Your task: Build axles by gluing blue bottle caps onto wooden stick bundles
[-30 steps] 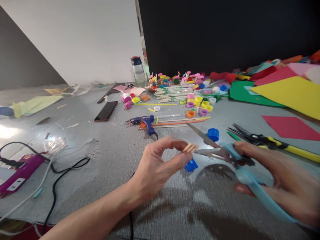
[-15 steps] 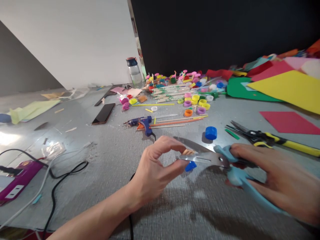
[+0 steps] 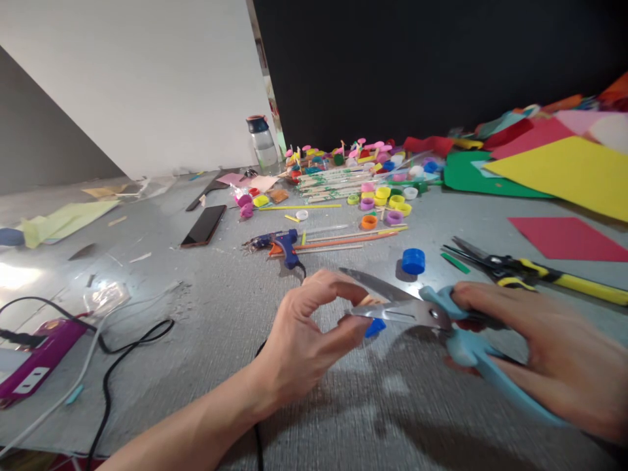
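My right hand (image 3: 554, 347) grips the handles of light-blue scissors (image 3: 434, 315), whose blades are apart and point left. Between and against the blades are the bent fingertips of my left hand (image 3: 309, 333), with thumb and fingers brought together in a pinch. What they hold is mostly hidden behind the lower blade; a small pale bit shows at the fingertips. Just below that blade a small blue piece (image 3: 375, 328) shows, and I cannot tell whether it is in the fingers or on the table. A blue bottle cap (image 3: 413, 261) stands beyond the scissors.
A blue glue gun (image 3: 284, 245) lies ahead, near sticks and several coloured caps (image 3: 394, 218). Yellow-black shears (image 3: 510, 265) and a red sheet (image 3: 564, 239) lie right. Left are a phone (image 3: 204, 226), a purple power strip (image 3: 39, 360) and loose cables. A water bottle (image 3: 263, 144) stands behind.
The scissor blades and both hands stay almost in place. The pale bit at my left fingertips shows slightly less behind the blade. The whole view has shifted very slightly.
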